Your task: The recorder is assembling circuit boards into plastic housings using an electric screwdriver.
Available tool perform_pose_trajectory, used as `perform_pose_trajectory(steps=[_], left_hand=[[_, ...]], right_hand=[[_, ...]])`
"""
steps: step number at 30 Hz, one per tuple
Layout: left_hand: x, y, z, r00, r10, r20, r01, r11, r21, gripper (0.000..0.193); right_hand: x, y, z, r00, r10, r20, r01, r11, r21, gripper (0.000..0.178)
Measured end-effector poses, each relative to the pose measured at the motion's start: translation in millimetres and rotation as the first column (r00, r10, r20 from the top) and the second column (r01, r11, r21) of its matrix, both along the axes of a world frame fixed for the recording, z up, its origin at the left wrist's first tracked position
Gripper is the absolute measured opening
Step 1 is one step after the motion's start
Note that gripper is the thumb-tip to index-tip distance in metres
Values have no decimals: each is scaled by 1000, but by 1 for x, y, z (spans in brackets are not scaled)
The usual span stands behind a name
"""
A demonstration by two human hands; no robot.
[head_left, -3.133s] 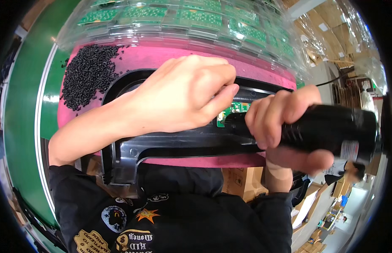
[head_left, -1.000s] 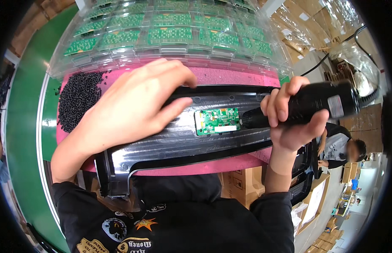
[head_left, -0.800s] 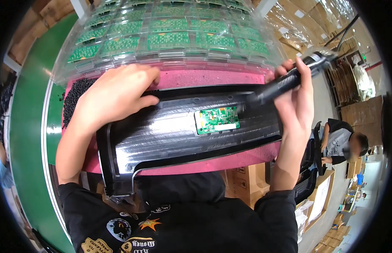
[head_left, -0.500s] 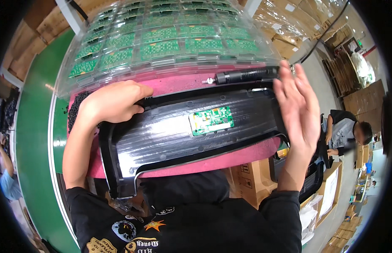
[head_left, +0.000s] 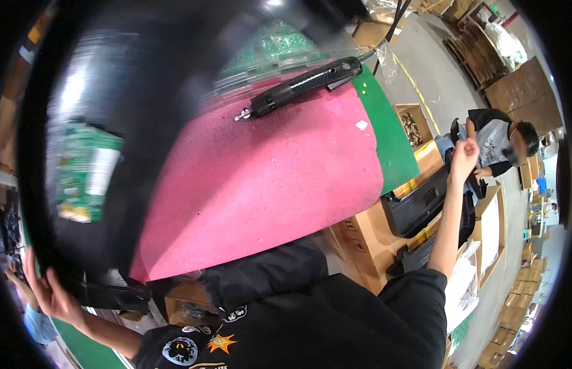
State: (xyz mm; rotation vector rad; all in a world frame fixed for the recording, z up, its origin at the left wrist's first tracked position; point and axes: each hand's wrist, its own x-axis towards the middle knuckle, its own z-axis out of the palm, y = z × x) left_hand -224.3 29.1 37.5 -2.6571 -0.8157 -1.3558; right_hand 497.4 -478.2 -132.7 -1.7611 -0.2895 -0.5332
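A black plastic panel [head_left: 144, 123] rises large and blurred on the left, tilted up close to the camera. On its inner face sits a green circuit board [head_left: 89, 175]. My left hand [head_left: 55, 298] is at the panel's lower end, fingers spread along its edge, and appears to bear it. Out to the right, my right hand [head_left: 464, 158] is off the panel, its fingers curled with nothing visible in them. Below that hand are black plastic parts [head_left: 418, 206]. A black electric screwdriver [head_left: 304, 87] with a bright tip lies on the pink mat [head_left: 267, 184].
Behind the mat, clear trays [head_left: 267, 52] of green circuit boards are partly hidden by the panel. A cardboard box [head_left: 366, 246] stands at the table's right side, with a smaller open carton [head_left: 415, 123] beyond. A co-worker [head_left: 498, 141] is just past my right hand.
The panel has been lifted from the mat and swung left and up, board included. My right hand has left it and moved right, its fingers curling. My left hand has moved down and left.
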Motion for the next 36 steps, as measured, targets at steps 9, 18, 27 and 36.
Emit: perform_pose_trajectory(steps=[9,18,27,36], left_hand=[[-80,-18,-57,420,408,811,570,577,-585,33],[-104,30,-67,199,553,809,509,648,-567,27],[-121,90,-100,275,527,804,-227,849,-478,49],[128,-51,3,821,-513,250,557,815,-161,26]], right_hand=[[9,-124,-236,663,-724,-190,39,287,-957,99],[-21,-97,-181,665,-642,-381,-51,470,-881,76],[0,-122,-140,853,-481,-202,97,527,-845,36],[-149,15,38,987,-15,157,110,778,-619,33]])
